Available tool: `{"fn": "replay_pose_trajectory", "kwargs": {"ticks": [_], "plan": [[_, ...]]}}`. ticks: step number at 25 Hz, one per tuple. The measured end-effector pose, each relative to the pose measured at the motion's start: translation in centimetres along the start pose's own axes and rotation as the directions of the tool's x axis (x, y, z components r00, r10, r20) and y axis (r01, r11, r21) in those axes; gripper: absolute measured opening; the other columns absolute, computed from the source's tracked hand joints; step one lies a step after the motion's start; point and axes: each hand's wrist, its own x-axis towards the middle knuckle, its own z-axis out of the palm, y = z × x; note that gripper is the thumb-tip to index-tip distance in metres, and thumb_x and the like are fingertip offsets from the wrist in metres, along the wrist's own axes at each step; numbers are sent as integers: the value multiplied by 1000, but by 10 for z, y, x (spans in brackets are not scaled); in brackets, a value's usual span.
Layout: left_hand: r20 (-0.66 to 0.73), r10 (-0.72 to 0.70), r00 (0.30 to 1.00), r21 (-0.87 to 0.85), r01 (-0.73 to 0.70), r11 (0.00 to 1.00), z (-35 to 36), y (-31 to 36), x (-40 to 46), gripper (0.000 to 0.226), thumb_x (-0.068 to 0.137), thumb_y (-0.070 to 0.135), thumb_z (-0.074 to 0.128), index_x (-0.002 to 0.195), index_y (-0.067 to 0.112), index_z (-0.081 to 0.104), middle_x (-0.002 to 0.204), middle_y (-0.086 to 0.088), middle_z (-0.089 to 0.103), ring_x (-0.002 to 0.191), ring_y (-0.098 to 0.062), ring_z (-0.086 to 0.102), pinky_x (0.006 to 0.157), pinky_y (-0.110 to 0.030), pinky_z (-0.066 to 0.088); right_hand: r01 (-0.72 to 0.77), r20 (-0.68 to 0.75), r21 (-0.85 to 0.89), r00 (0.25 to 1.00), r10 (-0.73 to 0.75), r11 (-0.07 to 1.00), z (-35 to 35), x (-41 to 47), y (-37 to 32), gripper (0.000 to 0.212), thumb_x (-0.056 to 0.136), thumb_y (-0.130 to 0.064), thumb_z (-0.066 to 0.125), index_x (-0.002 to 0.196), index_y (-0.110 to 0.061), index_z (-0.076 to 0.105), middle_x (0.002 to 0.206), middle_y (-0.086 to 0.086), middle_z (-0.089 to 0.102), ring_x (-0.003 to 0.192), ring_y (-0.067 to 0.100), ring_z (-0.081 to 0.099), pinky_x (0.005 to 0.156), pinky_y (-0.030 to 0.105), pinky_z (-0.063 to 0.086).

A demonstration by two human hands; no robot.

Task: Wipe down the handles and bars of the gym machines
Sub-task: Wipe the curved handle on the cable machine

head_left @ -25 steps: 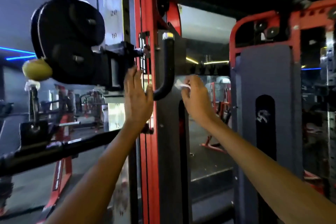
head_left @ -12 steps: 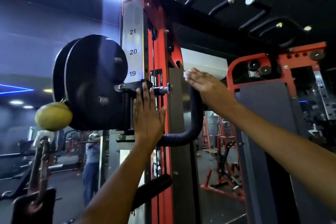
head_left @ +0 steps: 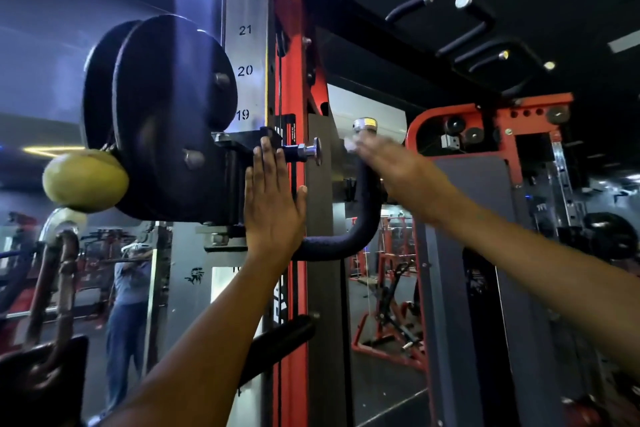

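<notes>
Handle was wrapped in dark, rough-textured grip; end cap shiny metal. Pulley discs matt black. Numbered strip brushed metal. Upright frame glossy red paint. Pull pin polished steel. Ball dull yellow, smooth.

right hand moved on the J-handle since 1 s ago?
Yes. The right hand has gone up the black handle, from beside its lower bend to just under the metal end cap.
</notes>
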Motion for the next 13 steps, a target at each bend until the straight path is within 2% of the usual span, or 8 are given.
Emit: {"fn": "replay_pose_trajectory", "kwargs": {"ticks": [2,4,6,9,10,11,13], "plan": [[8,-2,1000,13,2,1000,0,-1,1,70,101,40,25,152,7,-10,159,-11,-20,148,-23,-15,121,-37,-2,-102,20,9,995,101,995,0,37,18,54,82,17,50,133,0,48,139,21,46,134,32,39,111,44,33],[8,11,1000,16,-12,1000,-1,-1,0,69,101,39,26,152,7,-9,159,-11,-19,148,-23,-14,121,-37,-2,-137,78,25,988,134,990,7,29,11,51,81,13,59,129,-2,53,139,19,47,135,31,37,111,45,33],[-6,23,1000,2,-23,1000,0,-1,0,68,101,39,26,152,7,-6,160,-11,-16,148,-24,-13,121,-37,-2,-50,96,12,994,49,999,17,-13,-19,46,76,7,63,122,0,57,133,20,52,129,33,44,107,45,33],[-19,22,1000,24,-22,999,3,-2,-1,69,101,40,24,152,6,-4,160,-12,-15,148,-25,-11,121,-38,0,174,120,7,977,-174,985,17,-47,-42,39,76,-4,56,113,2,62,119,21,62,116,34,57,102,44,36],[-19,23,1000,25,-22,999,4,-3,0,69,100,41,24,153,6,-4,160,-12,-14,148,-25,-11,121,-39,1,153,87,15,984,-154,988,13,-33,-30,37,80,-6,53,115,2,61,119,21,61,115,35,57,103,44,38],[-15,23,1000,20,-23,1000,5,-3,0,69,100,41,25,153,6,-3,160,-12,-14,148,-25,-11,122,-40,1,65,49,32,997,-66,997,9,-12,-15,35,84,-7,51,117,2,59,122,21,59,118,35,55,104,43,39],[-6,25,1000,15,-25,1000,4,-4,1,68,100,41,25,153,6,-2,160,-12,-15,148,-24,-12,122,-40,2,-90,-24,16,996,91,996,0,26,14,38,85,1,54,123,4,55,131,22,53,127,37,46,110,43,31]]}}
